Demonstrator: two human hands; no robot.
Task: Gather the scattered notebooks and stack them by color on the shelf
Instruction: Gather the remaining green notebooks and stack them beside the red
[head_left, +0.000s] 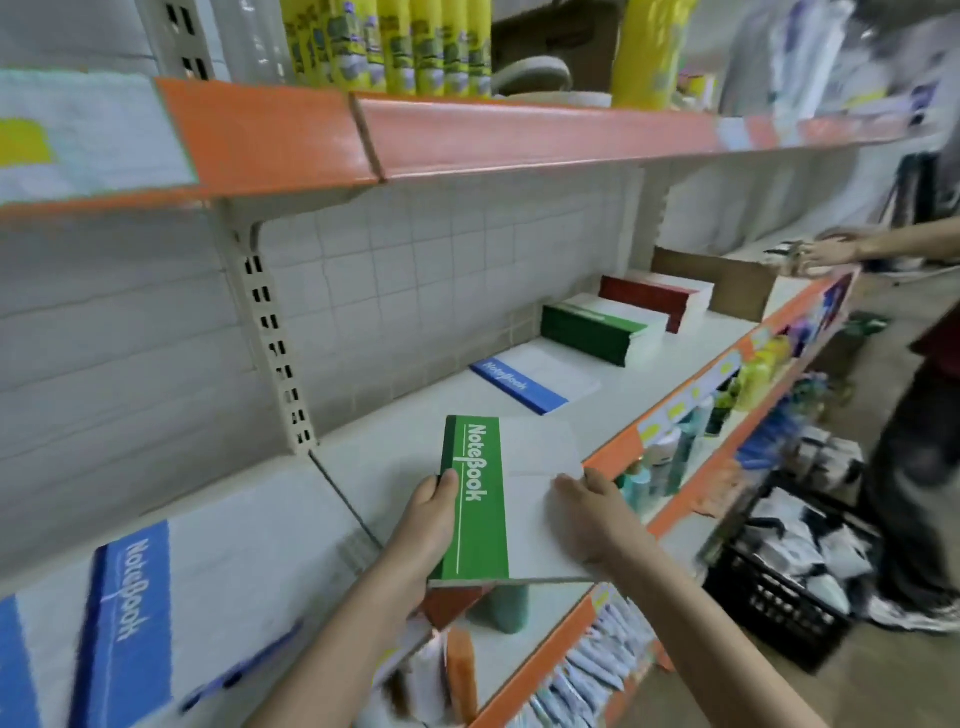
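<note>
I hold a green-and-white notebook (498, 499) over the front of the white shelf (691, 353). My left hand (428, 512) grips its green spine edge, thumb on top. My right hand (597, 506) holds its white right side, fingers spread over the cover. Under it shows a red edge, perhaps another notebook (447, 605). Farther along the shelf lie a blue notebook (530, 382), a green stack (597, 330) and a red stack (657, 299). A blue notebook (135, 618) lies at near left.
An orange-edged upper shelf (467, 135) carries yellow bottles. A cardboard box (727, 283) stands behind the red stack. Another person's hand (831, 252) reaches onto the shelf's far end. Lower shelves hold bottles and tubes; a black crate (779, 613) sits on the floor.
</note>
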